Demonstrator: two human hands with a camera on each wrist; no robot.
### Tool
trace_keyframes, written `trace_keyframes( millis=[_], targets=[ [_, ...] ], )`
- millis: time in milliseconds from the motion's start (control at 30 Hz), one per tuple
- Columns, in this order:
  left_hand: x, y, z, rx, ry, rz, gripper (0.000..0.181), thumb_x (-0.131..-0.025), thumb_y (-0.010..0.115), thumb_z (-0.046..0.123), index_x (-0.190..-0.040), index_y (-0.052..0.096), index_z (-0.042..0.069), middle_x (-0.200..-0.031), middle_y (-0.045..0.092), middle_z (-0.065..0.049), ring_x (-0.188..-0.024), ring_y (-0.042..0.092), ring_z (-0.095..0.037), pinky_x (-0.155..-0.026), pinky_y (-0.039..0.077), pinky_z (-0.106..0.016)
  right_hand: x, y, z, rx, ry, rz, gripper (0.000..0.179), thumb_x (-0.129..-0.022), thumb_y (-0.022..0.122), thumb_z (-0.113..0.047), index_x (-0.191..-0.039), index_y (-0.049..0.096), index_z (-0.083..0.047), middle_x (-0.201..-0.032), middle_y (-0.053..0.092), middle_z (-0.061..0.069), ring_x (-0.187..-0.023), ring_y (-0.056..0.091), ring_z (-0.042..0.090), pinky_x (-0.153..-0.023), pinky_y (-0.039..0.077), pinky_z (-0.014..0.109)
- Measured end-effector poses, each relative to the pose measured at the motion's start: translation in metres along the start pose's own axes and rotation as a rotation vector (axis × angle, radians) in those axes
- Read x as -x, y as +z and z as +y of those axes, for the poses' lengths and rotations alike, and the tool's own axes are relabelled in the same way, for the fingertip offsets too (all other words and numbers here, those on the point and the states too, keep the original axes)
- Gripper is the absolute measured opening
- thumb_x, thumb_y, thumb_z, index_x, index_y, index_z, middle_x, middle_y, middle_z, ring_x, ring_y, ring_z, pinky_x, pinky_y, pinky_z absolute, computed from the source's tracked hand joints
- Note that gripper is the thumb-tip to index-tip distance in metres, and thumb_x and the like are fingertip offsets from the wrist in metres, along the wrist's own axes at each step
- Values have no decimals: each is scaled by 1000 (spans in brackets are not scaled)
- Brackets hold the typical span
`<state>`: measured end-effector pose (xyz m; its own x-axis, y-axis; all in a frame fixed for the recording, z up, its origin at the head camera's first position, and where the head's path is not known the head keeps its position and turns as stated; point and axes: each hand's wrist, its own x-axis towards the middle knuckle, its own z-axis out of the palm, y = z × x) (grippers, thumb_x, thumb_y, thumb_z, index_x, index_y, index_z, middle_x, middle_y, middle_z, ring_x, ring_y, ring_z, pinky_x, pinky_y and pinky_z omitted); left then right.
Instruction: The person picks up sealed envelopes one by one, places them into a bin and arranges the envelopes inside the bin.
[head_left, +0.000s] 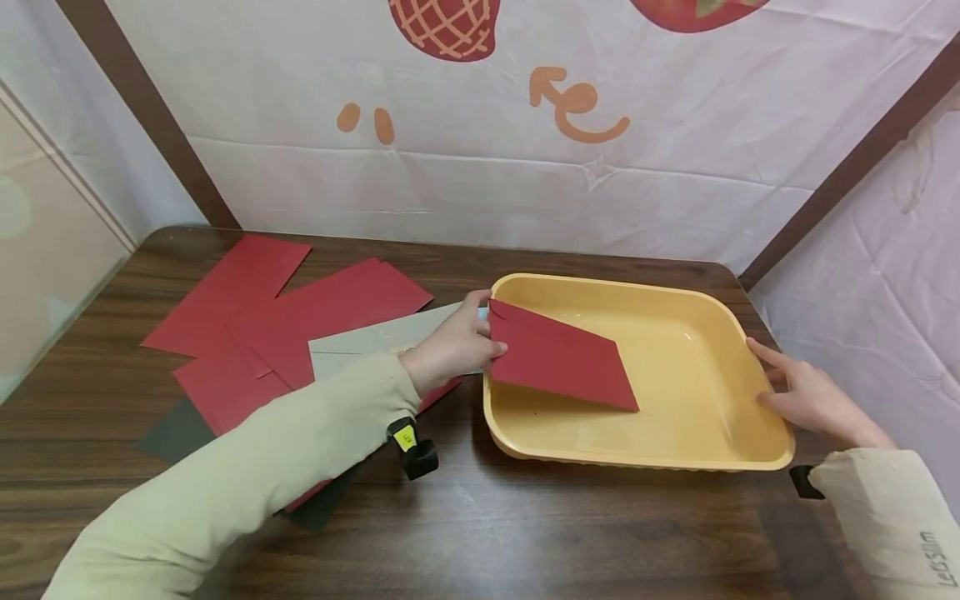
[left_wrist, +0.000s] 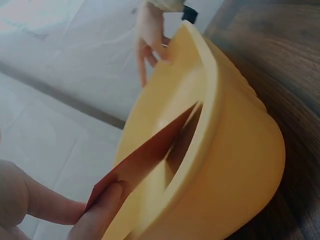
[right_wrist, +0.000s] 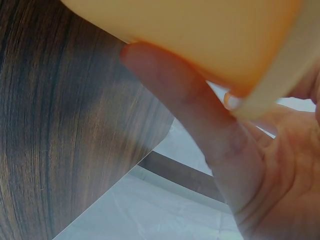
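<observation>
A red envelope point(head_left: 558, 354) slants down into a yellow plastic basin point(head_left: 637, 460), its lower edge inside. My left hand point(head_left: 459, 342) pinches the envelope's left end between thumb and fingers, above the basin's left rim. In the left wrist view the envelope point(left_wrist: 145, 155) appears nearly edge-on, with the thumb against one face. At the basin's right side, my right hand point(head_left: 813, 400) grips the rim. The right wrist view shows one digit lying along the outside of the basin point(right_wrist: 200, 30), and the rim crosses in front of the palm.
Several red envelopes point(head_left: 330, 304) overlap on the left of the dark wooden table point(head_left: 525, 533). A pale grey-green envelope point(head_left: 360, 340) lies partly under my left forearm, and dark green pieces point(head_left: 176, 431) stick out below the red ones. A printed white cloth point(head_left: 480, 192) hangs behind the table.
</observation>
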<state>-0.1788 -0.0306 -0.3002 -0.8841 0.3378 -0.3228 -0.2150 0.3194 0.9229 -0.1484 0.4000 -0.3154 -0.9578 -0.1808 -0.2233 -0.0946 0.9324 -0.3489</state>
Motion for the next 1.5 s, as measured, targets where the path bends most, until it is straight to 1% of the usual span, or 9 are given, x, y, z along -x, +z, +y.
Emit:
trace_keyframes(
  millis=[300,467,667,800,900,1033,1200,1333,1500],
  targets=[
    [-12,19,6,-252,-26,38,82,-85,65,-1,-149,13,2,-115,57,-21,-88,64,-23,-70,56,-29,1,1,1,-15,11,-5,83,-81,63,-5,-148,17,8,-107,64,34,-86,68,28,-64,46,24],
    [-18,24,9,-457,-34,-1,81,-86,61,0,-148,9,-3,-111,59,-21,-89,61,-24,-70,53,-27,0,0,0,3,0,6,82,-81,65,-4,-147,19,9,-106,64,34,-88,68,31,-65,45,25],
    [-30,35,13,-717,-92,-64,69,-88,58,5,-142,19,-10,-95,61,-16,-72,64,-19,-60,55,-25,-2,-2,-1,5,-1,3,81,-81,65,-3,-146,19,11,-106,64,35,-86,68,31,-64,45,24],
    [-39,43,17,-877,-133,-122,76,-89,58,6,-146,11,-13,-92,65,-15,-59,66,-15,-53,55,-25,-1,-3,-2,4,1,0,82,-81,65,-3,-146,19,11,-106,64,35,-85,68,30,-64,46,25],
    [-39,48,19,-909,-175,-158,88,-86,63,3,-149,3,-9,-93,65,-15,-60,67,-16,-55,56,-25,-1,-3,-3,2,8,-3,81,-81,65,-4,-146,19,10,-105,64,35,-84,68,30,-65,47,28],
    [-35,50,22,-865,-233,-169,90,-86,63,2,-151,1,-3,-88,60,-13,-70,71,-20,-58,56,-27,-1,-2,-3,-2,12,-2,81,-81,65,-3,-147,19,10,-105,64,35,-85,68,31,-65,47,29],
    [-38,53,21,-899,-241,-159,86,-90,58,6,-151,-1,-5,-90,65,-15,-72,72,-21,-57,56,-28,0,0,-1,-16,16,1,82,-81,64,-4,-147,19,9,-106,64,35,-84,68,28,-64,47,27],
    [-42,52,15,-906,-193,-154,87,-88,59,4,-150,-1,-8,-105,65,-18,-66,71,-18,-56,56,-25,0,1,-1,-33,22,-4,82,-81,63,-5,-148,18,8,-106,64,34,-82,68,24,-63,47,26],
    [-38,40,6,-714,-67,-140,74,-89,58,6,-146,13,-8,-90,67,-16,-62,67,-20,-54,50,-22,-2,-1,-2,-45,24,-5,81,-82,62,-5,-148,17,7,-106,64,34,-78,67,20,-61,46,26]
  ],
)
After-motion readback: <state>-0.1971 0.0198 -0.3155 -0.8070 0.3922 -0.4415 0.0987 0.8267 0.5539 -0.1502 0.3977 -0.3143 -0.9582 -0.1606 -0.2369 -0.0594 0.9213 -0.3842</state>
